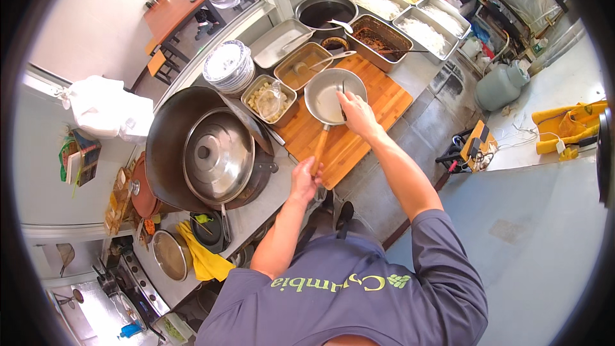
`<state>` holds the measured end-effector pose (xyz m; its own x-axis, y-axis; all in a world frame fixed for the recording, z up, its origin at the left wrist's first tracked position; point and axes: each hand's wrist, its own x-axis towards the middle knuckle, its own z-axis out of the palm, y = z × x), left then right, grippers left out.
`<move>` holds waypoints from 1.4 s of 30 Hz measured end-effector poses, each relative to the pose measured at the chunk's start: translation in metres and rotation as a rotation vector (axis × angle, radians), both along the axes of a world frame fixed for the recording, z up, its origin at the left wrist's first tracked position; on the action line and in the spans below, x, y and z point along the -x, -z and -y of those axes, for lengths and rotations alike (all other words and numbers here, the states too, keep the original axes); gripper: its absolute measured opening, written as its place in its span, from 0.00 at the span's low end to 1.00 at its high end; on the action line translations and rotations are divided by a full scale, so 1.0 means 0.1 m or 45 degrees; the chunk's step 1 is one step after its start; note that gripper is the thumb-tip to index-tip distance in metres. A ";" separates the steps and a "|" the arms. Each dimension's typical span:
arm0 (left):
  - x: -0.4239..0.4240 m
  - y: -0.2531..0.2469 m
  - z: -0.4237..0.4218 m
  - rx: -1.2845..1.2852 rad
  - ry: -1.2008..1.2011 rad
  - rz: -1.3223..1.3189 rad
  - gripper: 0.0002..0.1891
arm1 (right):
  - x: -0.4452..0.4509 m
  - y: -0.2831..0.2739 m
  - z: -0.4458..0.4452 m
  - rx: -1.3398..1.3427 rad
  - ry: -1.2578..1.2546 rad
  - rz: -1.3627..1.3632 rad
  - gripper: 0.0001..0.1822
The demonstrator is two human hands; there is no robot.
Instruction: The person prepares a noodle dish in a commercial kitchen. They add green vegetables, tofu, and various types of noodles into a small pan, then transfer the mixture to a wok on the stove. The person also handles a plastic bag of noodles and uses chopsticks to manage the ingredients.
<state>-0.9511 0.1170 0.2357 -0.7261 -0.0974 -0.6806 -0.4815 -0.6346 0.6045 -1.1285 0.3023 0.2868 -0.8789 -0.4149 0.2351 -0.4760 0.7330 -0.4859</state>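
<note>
My left hand (305, 180) is closed around the wooden handle of a small metal saucepan (324, 93). The pan is over a bamboo cutting board (375, 120); whether it rests on the board I cannot tell. A pale layer shows inside it. My right hand (355, 111) is at the pan's right rim, its fingers around a thin dark utensil that points into the pan; its lower part is hidden by the hand. Beyond the pan are a steel tray of brownish liquid with a ladle (301, 68) and a steel tray of pale diced food (269, 101) with a clear bag on it.
On the left stand a large lidded wok (218, 154) with a metal guard and a stack of plates (228, 67). A tray of red-brown sauce (379, 41), a pot of dark liquid (326, 12) and several noodle trays (423, 33) line the back. A yellow cloth (204, 254) hangs at lower left.
</note>
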 end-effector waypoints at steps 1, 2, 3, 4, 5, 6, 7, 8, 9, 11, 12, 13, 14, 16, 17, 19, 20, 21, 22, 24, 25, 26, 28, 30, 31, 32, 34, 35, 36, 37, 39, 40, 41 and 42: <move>0.04 0.01 0.06 -0.147 -0.110 -0.005 0.12 | 0.03 -0.01 0.00 -0.035 0.000 0.017 0.26; 0.06 -0.05 0.08 -0.237 -0.204 0.002 0.12 | 0.04 -0.06 -0.03 -0.074 0.007 0.033 0.32; 0.11 -0.16 0.12 -0.326 -0.296 0.004 0.12 | 0.07 -0.15 -0.10 -0.137 -0.006 0.040 0.37; 0.15 -0.20 0.17 -0.413 -0.387 0.009 0.12 | 0.06 -0.12 -0.17 -0.084 0.047 0.015 0.36; 0.13 -0.09 0.25 -0.465 -0.389 -0.045 0.12 | 0.07 -0.12 -0.28 -0.035 0.093 -0.020 0.35; 0.09 -0.07 0.27 -0.514 -0.401 -0.099 0.13 | -0.01 -0.20 -0.35 0.013 0.133 -0.042 0.34; 0.07 -0.05 0.26 -0.561 -0.415 -0.154 0.13 | -0.10 -0.33 -0.52 0.160 0.107 0.110 0.30; 0.08 -0.05 0.24 -0.605 -0.417 -0.213 0.14 | -0.19 -0.26 -0.72 0.158 0.177 0.151 0.29; 0.04 -0.04 0.23 -0.650 -0.433 -0.228 0.16 | -0.29 -0.09 -0.95 0.165 0.241 0.200 0.27; -0.03 -0.22 0.10 -0.729 -0.483 -0.122 0.19 | -0.60 0.40 -1.45 0.115 0.388 0.336 0.26; -0.08 -0.30 0.05 -0.755 -0.510 -0.068 0.20 | -0.80 0.78 -1.71 0.050 0.461 0.366 0.24; -0.21 -0.09 0.07 -0.975 -0.375 -0.121 0.22 | -1.03 1.07 -1.92 -0.105 0.511 0.515 0.23; -0.20 -0.02 -0.12 -0.719 -0.208 -0.121 0.19 | -1.29 1.43 -2.12 -0.174 0.512 0.667 0.22; -0.08 -0.01 -0.58 -0.224 0.139 0.041 0.15 | -1.77 2.00 -2.36 -0.266 0.405 1.087 0.22; 0.03 0.06 -0.92 0.131 0.300 0.074 0.18 | -1.96 2.27 -2.43 -0.324 0.244 1.349 0.24; 0.22 0.69 -1.44 0.857 0.752 -0.273 0.26 | -2.30 2.54 -2.40 -0.468 0.163 1.665 0.30; 0.45 0.60 -1.69 1.179 0.989 -0.268 0.32 | -2.39 2.73 -2.41 -0.532 0.109 1.782 0.32; 0.62 0.68 -1.95 1.543 1.125 -0.312 0.38 | -2.25 2.29 -2.30 -0.702 0.361 1.788 0.35; 0.70 0.87 -2.17 1.699 1.201 -0.320 0.42 | -2.40 2.81 -2.41 -0.664 0.515 1.813 0.34; 0.96 1.26 -2.45 1.933 1.181 -0.482 0.47 | -2.03 2.18 -2.47 -0.637 0.312 1.828 0.30; 1.09 1.41 -2.61 2.083 1.195 -0.438 0.48 | -2.14 2.49 -2.65 -0.493 0.317 1.778 0.29; 1.23 1.55 -2.69 2.095 1.210 -0.346 0.48 | -2.13 2.59 -2.81 -0.322 0.384 1.819 0.29; 1.51 1.69 -2.81 2.057 1.236 -0.138 0.50 | -2.18 2.79 -3.09 -0.216 0.465 1.836 0.27; 1.61 1.71 -2.77 1.869 1.212 -0.130 0.49 | -2.33 3.12 -3.31 -0.014 0.641 1.741 0.24; 1.63 1.55 -2.78 1.720 1.225 -0.128 0.47 | -2.39 3.26 -3.39 0.104 0.755 1.644 0.22; 1.61 1.48 -2.74 1.677 1.221 -0.193 0.44 | -2.39 3.39 -3.47 0.216 0.866 1.535 0.21; 1.62 1.32 -2.82 1.600 1.275 -0.047 0.43 | -2.19 3.67 -3.66 0.400 0.968 1.474 0.18; 1.62 1.22 -2.90 1.541 1.309 0.003 0.43 | -2.05 3.81 -3.71 0.516 1.017 1.365 0.17; 1.49 1.20 -2.93 1.588 1.419 -0.052 0.43 | -1.87 3.92 -3.74 0.629 1.058 1.255 0.16; 1.29 1.23 -2.96 1.627 1.534 -0.114 0.42 | -1.61 3.92 -3.75 0.612 1.071 1.082 0.15; 0.90 1.20 -3.05 1.679 1.779 -0.312 0.41 | -1.10 4.00 -3.70 0.687 1.045 0.959 0.15; 0.70 1.15 -3.12 1.686 1.893 -0.444 0.40 | -0.82 3.87 -3.62 0.770 1.058 0.957 0.16; 0.54 1.13 -3.16 1.616 1.991 -0.477 0.37 | -0.56 3.86 -3.51 0.696 0.971 0.996 0.17; 0.38 1.11 -3.16 1.548 2.073 -0.505 0.35 | -0.39 3.82 -3.29 0.633 0.893 0.886 0.17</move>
